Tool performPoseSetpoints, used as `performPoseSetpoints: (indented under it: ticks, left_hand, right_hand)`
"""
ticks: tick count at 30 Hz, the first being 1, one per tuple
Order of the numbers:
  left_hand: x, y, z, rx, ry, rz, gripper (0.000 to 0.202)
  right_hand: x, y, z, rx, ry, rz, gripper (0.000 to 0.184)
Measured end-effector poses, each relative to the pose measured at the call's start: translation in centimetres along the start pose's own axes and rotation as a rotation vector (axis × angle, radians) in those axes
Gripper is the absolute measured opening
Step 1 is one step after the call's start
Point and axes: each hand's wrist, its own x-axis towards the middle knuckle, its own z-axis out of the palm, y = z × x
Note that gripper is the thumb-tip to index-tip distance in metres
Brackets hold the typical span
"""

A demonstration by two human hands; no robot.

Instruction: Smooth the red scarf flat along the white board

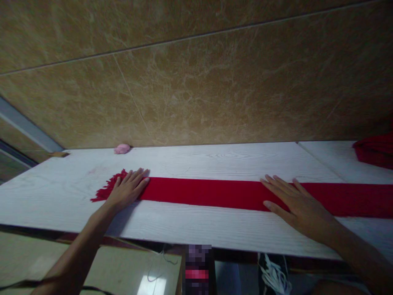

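Note:
A long red scarf [202, 193] lies flat along a white wood-grain table [196, 229], with its fringed end at the left. My left hand [130, 186] rests on the scarf beside the fringe, palm down and fingers stretched out. Farther right, my right hand [291, 205] lies on the same scarf with its fingers spread. Neither hand grips the cloth. Past my right hand the scarf runs out of view at the right edge.
Folded dark red cloth [374, 149] sits at the table's back right. A small pink lump [122, 148] lies near the tiled wall [196, 90]. Below the front edge hang white cords [274, 276]. A small brown block [59, 154] is at the back left corner.

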Motion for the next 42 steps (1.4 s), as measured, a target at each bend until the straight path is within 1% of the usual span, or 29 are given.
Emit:
performPoseSetpoints:
  ticks: [3, 5, 7, 9, 11, 12, 13, 15, 18, 22, 24, 26, 29, 36, 42]
  left_hand:
    - [-0.1, 1.0, -1.2, -0.006, -0.020, -0.019, 0.059]
    - [-0.1, 2.6, -2.0, -0.037, 0.003, -0.031, 0.062]
    - [0.1, 4.6, -2.7, -0.077, -0.007, -0.007, 0.064]
    - [0.2, 6.6, -3.0, -0.115, -0.046, 0.037, 0.064]
    - [0.3, 7.9, -2.9, -0.132, -0.068, 0.055, 0.064]
    - [0.3, 8.1, -2.8, -0.130, -0.067, 0.056, 0.064]
    - [0.3, 8.1, -2.6, -0.123, -0.059, 0.056, 0.063]
    - [0.4, 7.4, -2.1, -0.104, -0.041, 0.057, 0.062]
    - [0.6, 5.3, -1.4, -0.091, -0.041, 0.044, 0.063]
    - [0.9, 2.2, -0.7, -0.079, -0.045, -0.007, 0.063]
    - [0.8, 1.1, -0.3, -0.064, -0.028, -0.033, 0.064]
    - [0.7, 0.4, 0.0, -0.050, -0.009, -0.044, 0.064]
    - [0.5, 0.4, 0.0, -0.043, 0.004, -0.041, 0.063]
    - [0.5, 0.9, -0.4, -0.052, -0.005, -0.058, 0.062]
    - [0.5, 0.9, -0.3, -0.069, -0.028, -0.061, 0.064]
  right_hand:
    - [0.1, 0.1, -0.3, -0.013, -0.002, -0.014, 0.077]
    - [0.7, -0.3, -0.7, -0.014, 0.002, 0.000, 0.077]
    - [1.7, -1.3, -1.0, -0.008, 0.008, 0.012, 0.077]
    - [2.8, -2.7, -1.2, 0.000, 0.007, 0.012, 0.076]
    - [3.8, -3.9, -1.0, -0.005, -0.023, 0.000, 0.075]
    - [4.1, -4.4, -0.8, -0.015, -0.047, -0.004, 0.075]
    - [4.4, -4.8, -0.6, -0.025, -0.070, -0.006, 0.076]
    - [4.5, -5.1, -0.2, -0.040, -0.101, -0.006, 0.077]
    - [4.3, -5.0, 0.1, -0.039, -0.113, -0.001, 0.077]
    - [4.3, -5.0, -0.2, -0.028, -0.140, 0.017, 0.080]
    - [4.3, -5.0, -0.3, -0.017, -0.149, 0.020, 0.080]
    - [4.3, -4.9, -0.2, -0.007, -0.140, 0.018, 0.080]
    - [4.2, -4.8, -0.1, -0.002, -0.122, 0.012, 0.079]
    - [4.2, -4.7, -0.1, -0.005, -0.150, 0.018, 0.082]
    - [4.1, -4.5, 0.1, 0.013, -0.117, 0.006, 0.077]
